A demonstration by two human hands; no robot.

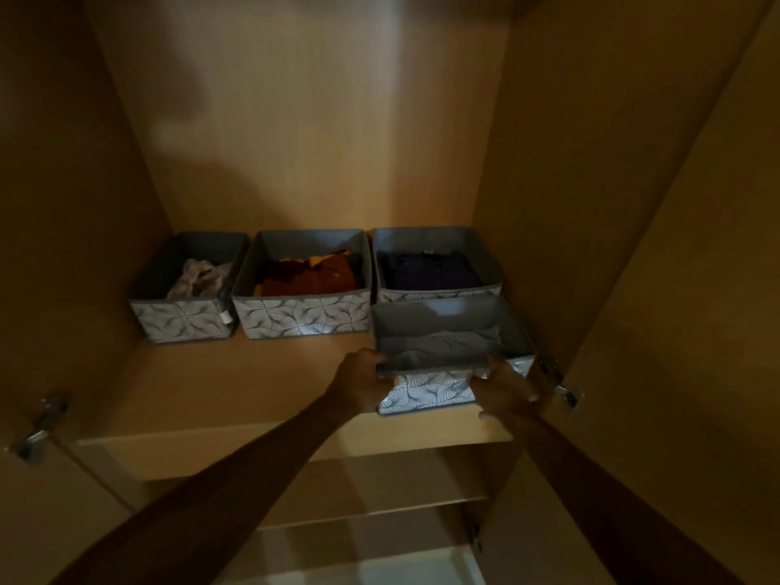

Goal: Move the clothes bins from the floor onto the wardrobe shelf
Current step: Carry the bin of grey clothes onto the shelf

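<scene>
A grey fabric bin [426, 394] with a white leaf pattern, holding folded grey cloth, rests at the front right of the wardrobe shelf [236, 386]. My left hand [361, 384] grips its front left corner and my right hand [504, 388] grips its front right corner. Behind it stand three like bins in a row: the left bin [181, 320] holds pale cloth, the middle bin [301, 318] holds orange and dark red clothes, and the right bin [439, 295] holds dark blue clothes.
The wardrobe's right wall [548, 204] is close beside the held bin. Open doors flank both sides, with metal hinges, the left hinge [38, 428] and the right hinge [565, 390]. Lower shelves [380, 513] show below. Bare shelf lies in front of the left and middle bins.
</scene>
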